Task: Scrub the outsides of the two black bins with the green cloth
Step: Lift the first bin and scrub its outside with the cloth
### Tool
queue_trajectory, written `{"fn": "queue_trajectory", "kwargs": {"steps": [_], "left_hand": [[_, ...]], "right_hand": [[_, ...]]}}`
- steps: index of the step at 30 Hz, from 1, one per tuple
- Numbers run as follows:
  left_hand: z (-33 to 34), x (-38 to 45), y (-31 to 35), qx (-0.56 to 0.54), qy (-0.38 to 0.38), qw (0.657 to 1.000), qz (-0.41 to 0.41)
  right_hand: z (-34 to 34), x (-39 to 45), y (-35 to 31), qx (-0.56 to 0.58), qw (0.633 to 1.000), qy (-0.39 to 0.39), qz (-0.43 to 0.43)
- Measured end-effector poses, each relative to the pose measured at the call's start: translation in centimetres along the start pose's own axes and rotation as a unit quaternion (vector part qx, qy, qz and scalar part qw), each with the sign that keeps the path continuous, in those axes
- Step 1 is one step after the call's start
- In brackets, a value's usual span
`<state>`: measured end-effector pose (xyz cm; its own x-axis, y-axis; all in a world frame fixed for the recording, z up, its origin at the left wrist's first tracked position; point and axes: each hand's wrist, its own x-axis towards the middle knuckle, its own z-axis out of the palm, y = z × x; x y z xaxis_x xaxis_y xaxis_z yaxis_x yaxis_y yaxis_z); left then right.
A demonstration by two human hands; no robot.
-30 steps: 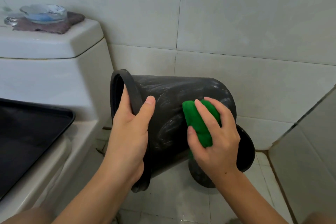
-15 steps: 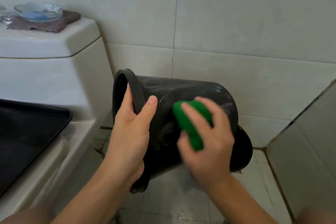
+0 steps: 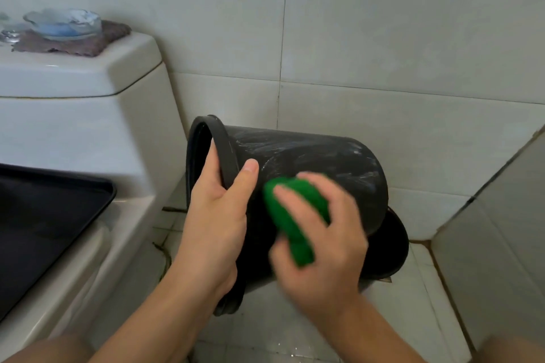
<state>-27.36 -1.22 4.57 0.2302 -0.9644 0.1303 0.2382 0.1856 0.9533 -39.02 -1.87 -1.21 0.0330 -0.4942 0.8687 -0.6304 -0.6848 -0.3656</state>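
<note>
A black bin (image 3: 318, 162) is tipped on its side in mid-air, mouth to the left, its wall streaked with soapy smears. My left hand (image 3: 216, 215) grips its rim, thumb on the outside wall. My right hand (image 3: 327, 239) holds the green cloth (image 3: 292, 215) pressed against the bin's near side; the hand is motion-blurred. A second black bin (image 3: 393, 244) stands on the floor behind and below, mostly hidden by the first.
The white toilet tank (image 3: 88, 115) stands at left with a glass dish (image 3: 63, 23) on a brown cloth on its lid. A black tray (image 3: 44, 215) lies on the toilet at lower left. Tiled walls close in behind and at right; wet floor tiles below.
My right hand slid the green cloth leftward and down along the bin's side, toward my left hand. The left hand keeps its grip on the rim.
</note>
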Motion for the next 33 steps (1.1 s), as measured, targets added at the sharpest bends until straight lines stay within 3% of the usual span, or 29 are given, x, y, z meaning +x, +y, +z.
{"fn": "queue_trajectory", "kwargs": {"steps": [2, 5, 7, 10, 12, 17, 20, 25, 27, 29, 33], "left_hand": [[-0.3, 0.0, 0.0, 0.002, -0.008, 1.0, -0.006], [-0.9, -0.1, 0.1, 0.008, -0.02, 1.0, -0.001], [-1.1, -0.3, 0.2, 0.012, -0.021, 1.0, 0.011], [-0.9, -0.4, 0.3, 0.017, -0.024, 0.999, 0.029], [-0.5, -0.4, 0.3, 0.032, -0.026, 0.998, 0.038], [-0.8, -0.3, 0.0, 0.006, -0.016, 1.0, 0.003], [-0.9, -0.3, 0.1, -0.008, -0.02, 1.0, -0.018], [-0.7, -0.3, 0.2, -0.006, -0.019, 1.0, -0.004], [-0.4, -0.3, 0.1, -0.004, -0.02, 1.0, -0.002], [-0.2, -0.1, -0.1, -0.004, -0.016, 1.0, -0.008], [-0.7, 0.0, 0.0, -0.023, -0.006, 0.999, -0.031]], "right_hand": [[0.0, -1.5, -1.2, 0.016, 0.997, -0.026, -0.072], [-0.5, -1.8, 0.6, 0.024, 0.993, -0.049, -0.106], [-0.7, -1.2, 2.1, 0.003, 0.997, -0.028, -0.068], [-0.4, 0.3, 2.9, -0.001, 0.996, 0.026, 0.085], [0.1, 0.6, 2.0, 0.009, 0.993, 0.024, 0.116], [-0.2, -1.5, -0.7, 0.028, 0.994, -0.053, -0.086], [-0.7, -1.0, 1.2, 0.018, 0.991, -0.048, -0.121], [-0.6, 0.8, 3.1, 0.019, 0.998, 0.008, 0.062], [0.0, 0.6, 2.0, 0.046, 0.995, 0.012, 0.09], [0.4, -0.1, 0.4, 0.057, 0.997, 0.009, 0.06], [0.0, -2.0, -1.2, 0.074, 0.993, -0.036, -0.089]]}}
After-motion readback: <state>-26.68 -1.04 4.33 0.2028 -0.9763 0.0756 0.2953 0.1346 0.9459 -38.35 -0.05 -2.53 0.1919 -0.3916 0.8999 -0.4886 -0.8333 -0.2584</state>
